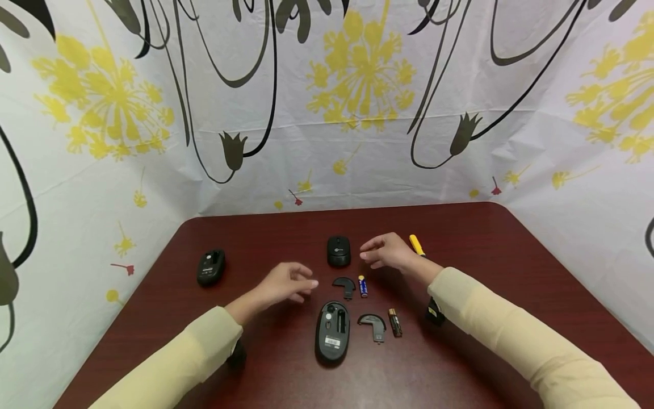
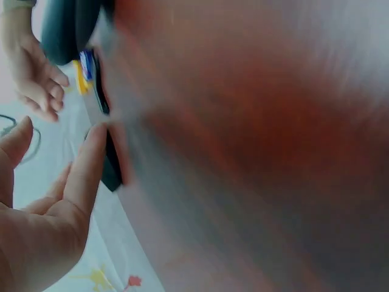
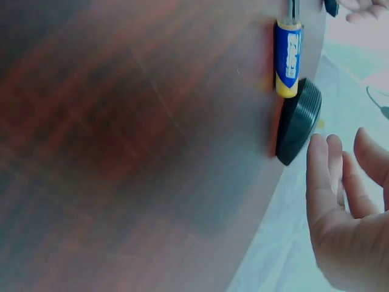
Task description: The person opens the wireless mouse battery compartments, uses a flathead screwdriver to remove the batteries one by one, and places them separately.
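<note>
My left hand (image 1: pixel 286 283), fingers loosely bent, hovers left of a small dark battery cover (image 1: pixel 346 286) and holds nothing. On the other side my right hand (image 1: pixel 390 251) is held above the table beside an upright black computer mouse (image 1: pixel 339 251), its fingers relaxed. A blue battery (image 1: pixel 363 287) lies between the small cover and that hand; the right wrist view also shows this battery (image 3: pixel 288 59) in front of the mouse. Nearer me, a larger mouse (image 1: pixel 332 334) lies belly up with its battery slot exposed. Beside it are a second cover (image 1: pixel 374 326) and a black-and-copper battery (image 1: pixel 395 322).
Another black mouse (image 1: pixel 211 267) lies underside up at the left of the reddish-brown table (image 1: pixel 276 378). A yellow-handled tool (image 1: pixel 416 244) is partly hidden behind the right forearm. Patterned white cloth (image 1: pixel 317 165) hangs along the table's far edge and sides.
</note>
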`<state>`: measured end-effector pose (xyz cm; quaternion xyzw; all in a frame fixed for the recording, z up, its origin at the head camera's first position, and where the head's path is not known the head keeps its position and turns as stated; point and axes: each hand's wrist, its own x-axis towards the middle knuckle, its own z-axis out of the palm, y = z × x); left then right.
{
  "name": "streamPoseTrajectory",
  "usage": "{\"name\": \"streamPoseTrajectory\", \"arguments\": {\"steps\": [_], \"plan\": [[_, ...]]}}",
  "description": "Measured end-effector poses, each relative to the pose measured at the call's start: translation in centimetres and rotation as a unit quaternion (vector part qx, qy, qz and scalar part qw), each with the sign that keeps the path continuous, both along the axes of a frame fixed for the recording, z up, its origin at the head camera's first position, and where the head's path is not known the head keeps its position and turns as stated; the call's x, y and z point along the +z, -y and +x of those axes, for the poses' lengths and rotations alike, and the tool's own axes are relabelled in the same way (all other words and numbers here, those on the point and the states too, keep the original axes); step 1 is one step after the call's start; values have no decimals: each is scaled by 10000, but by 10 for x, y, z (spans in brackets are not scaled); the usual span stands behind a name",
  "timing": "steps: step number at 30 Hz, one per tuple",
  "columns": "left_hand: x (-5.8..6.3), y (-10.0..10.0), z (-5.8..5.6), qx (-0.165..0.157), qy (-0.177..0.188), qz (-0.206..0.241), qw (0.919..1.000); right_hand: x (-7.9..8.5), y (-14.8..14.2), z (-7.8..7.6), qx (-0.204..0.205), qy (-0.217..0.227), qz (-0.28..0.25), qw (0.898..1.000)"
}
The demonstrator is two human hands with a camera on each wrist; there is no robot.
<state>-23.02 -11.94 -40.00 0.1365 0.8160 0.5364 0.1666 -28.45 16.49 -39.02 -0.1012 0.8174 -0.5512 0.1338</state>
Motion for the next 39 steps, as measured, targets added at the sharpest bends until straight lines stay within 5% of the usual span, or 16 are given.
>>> {"name": "streamPoseTrajectory", "arguments": {"steps": [5, 10, 15, 20, 26, 28, 31, 35, 39], "plan": [[0, -4, -26, 218, -1212, -742, 9896, 0, 2, -12, 129, -747, 395, 9963], [0, -8, -45, 224, -2183, -1526, 9636, -2, 4, -20, 285, -1493, 1049, 9828], [0, -14, -60, -181, -2792, -2307, 9319, -4, 8, -26, 571, -2369, 1719, 9545], [-5, -18, -75, -794, -3757, -2939, 8753, -7, 13, -32, 998, -2930, 2185, 9255], [-13, -21, -89, -1372, -4821, -3702, 7821, -14, 16, -38, 1626, -3767, 2839, 8666], [-16, -22, -92, -1537, -5007, -3882, 7583, -18, 16, -40, 1797, -4000, 3036, 8459], [-20, -23, -95, -1637, -5091, -3988, 7449, -23, 15, -42, 1970, -4236, 3239, 8227], [-23, -26, -98, -1600, -5024, -4098, 7443, -26, 14, -44, 2069, -4477, 3429, 7995], [-23, -29, -99, -1621, -4792, -4240, 7512, -29, 13, -45, 2245, -4943, 3741, 7518]]}}
